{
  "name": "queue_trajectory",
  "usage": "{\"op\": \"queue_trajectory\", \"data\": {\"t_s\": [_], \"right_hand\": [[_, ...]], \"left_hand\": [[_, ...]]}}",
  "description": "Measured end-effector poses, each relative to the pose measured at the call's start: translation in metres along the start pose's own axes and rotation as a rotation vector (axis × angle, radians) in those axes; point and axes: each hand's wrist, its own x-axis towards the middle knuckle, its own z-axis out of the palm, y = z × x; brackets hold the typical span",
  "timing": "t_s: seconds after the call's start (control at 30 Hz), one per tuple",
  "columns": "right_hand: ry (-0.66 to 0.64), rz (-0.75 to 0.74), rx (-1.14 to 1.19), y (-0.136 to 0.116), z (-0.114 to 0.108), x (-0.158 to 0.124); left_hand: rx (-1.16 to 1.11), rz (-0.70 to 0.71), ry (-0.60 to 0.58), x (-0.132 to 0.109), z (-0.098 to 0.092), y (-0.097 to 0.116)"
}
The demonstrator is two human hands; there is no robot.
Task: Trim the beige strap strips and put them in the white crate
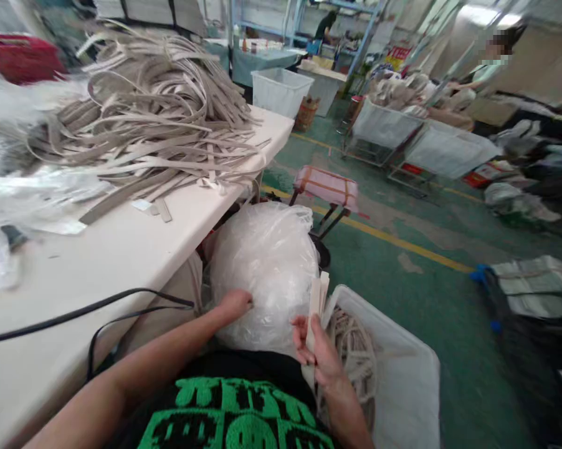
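My right hand (319, 350) is closed around a small bundle of pale flat strips (319, 294) that stick up from my fist, beside a white bin (402, 374). My left hand (234, 304) rests with its fingers curled against a bulging clear plastic bag (265, 268) in front of my lap; what the fingers grip is hidden. The bag sits between the table edge and the bin.
A white table (122, 249) on my left carries a big heap of beige strips (154, 118), clear plastic and a black cable (75, 312). A padded stool (328, 187) stands ahead on the green floor. Carts, bins and a person (486, 68) are farther back.
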Motion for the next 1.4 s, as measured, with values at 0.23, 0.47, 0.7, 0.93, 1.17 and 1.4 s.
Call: {"op": "queue_trajectory", "data": {"t_s": [0.23,0.47,0.7,0.93,1.17,1.4], "right_hand": [[0.028,0.014,-0.064,-0.013,0.013,0.014],[-0.132,-0.045,-0.277,-0.029,0.064,0.034],[-0.182,0.006,-0.249,-0.029,0.105,0.044],[0.039,-0.2,-0.39,-0.044,0.111,0.062],[0.076,-0.376,-0.638,-0.058,0.098,0.058],[0.026,-0.427,-0.698,-0.045,0.097,0.058]], "left_hand": [[-0.442,0.132,0.118,-0.029,-0.049,0.011],[-0.808,0.26,0.244,-0.068,-0.083,0.033],[-0.152,0.709,0.52,-0.083,-0.097,0.044],[0.145,0.918,0.603,-0.094,-0.079,0.043],[-0.542,0.458,0.329,-0.099,-0.066,0.033],[-0.814,0.076,-0.138,-0.071,-0.052,0.046]]}}
